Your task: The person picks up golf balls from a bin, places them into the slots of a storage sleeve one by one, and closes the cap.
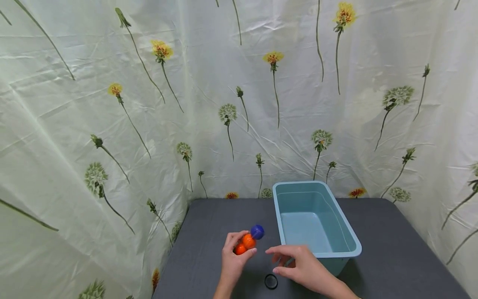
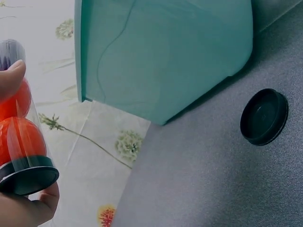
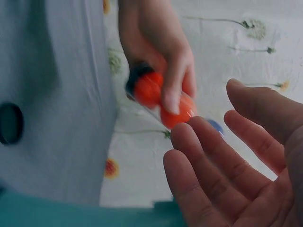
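My left hand (image 1: 232,258) grips a clear plastic tube (image 2: 34,120) above the table. Inside it are two orange balls (image 1: 249,241) and, at the far end, a blue ball (image 1: 257,231). A black cap (image 2: 29,176) covers the tube's near end. To the right of the tube, my right hand (image 1: 300,265) hovers apart from it, fingers spread and loosely bent, holding nothing. Below the hands, a loose round black lid (image 1: 271,281) lies on the table; the left wrist view shows its raised rim.
A light blue plastic bin (image 1: 354,249) stands on the dark grey table (image 1: 220,216), just beyond and right of my right hand. Its inside shows no items. A white curtain (image 1: 209,124) printed with dandelions hangs behind and to the left of the table.
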Motion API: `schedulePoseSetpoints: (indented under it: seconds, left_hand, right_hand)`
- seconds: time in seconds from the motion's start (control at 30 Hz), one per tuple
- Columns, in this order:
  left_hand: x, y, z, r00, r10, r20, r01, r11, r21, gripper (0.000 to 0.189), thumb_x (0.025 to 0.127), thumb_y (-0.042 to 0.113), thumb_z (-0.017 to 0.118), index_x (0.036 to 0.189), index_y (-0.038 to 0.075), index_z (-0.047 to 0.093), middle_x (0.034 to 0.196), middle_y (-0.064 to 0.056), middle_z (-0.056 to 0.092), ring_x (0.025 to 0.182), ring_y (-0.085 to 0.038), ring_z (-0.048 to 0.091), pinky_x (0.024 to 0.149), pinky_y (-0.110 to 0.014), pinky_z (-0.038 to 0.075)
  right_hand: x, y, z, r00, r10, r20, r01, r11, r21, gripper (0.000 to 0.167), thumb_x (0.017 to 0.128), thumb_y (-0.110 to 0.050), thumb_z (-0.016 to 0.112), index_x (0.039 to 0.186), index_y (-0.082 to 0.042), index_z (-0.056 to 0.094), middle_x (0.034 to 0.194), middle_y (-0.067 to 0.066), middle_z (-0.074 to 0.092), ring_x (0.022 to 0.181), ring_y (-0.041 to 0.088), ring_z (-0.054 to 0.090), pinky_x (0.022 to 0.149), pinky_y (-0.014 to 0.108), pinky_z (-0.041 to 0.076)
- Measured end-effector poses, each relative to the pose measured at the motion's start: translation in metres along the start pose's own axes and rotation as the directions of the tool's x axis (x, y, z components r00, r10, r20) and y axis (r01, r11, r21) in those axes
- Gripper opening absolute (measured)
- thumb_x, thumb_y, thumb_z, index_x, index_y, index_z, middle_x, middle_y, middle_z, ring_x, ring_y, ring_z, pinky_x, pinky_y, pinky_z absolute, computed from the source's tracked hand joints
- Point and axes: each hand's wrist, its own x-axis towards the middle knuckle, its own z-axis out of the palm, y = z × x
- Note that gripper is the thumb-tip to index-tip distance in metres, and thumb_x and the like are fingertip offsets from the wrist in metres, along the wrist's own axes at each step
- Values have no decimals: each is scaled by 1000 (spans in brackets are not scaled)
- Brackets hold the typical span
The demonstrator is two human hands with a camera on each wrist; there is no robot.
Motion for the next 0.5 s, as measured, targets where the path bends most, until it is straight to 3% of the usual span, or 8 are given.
schedulePoseSetpoints:
  seconds: [0.2, 0.5]
  left_hand:
    - [-2, -7, -5, 1000, -4, -18, 4, 1000, 2, 52, 69, 16, 93, 118, 19, 74, 110, -5, 57, 103, -23, 62, 88, -28, 53]
    - [-4, -8, -9, 995, -97, -32, 96, 995, -6, 51, 71, 19, 93, 119, 21, 74, 113, -4, 57, 107, -25, 61, 89, -26, 52]
  right_hand:
    - [-10, 15, 18, 998, 6, 63, -13, 994, 106, 35, 94, -27, 72, 128, -20, 68, 104, -7, 71, 84, 8, 66, 68, 29, 57]
    - [-19, 45, 48, 994, 85, 72, -94, 985, 142, 34, 91, -21, 76, 124, -16, 71, 103, -10, 68, 76, 7, 65, 68, 24, 56]
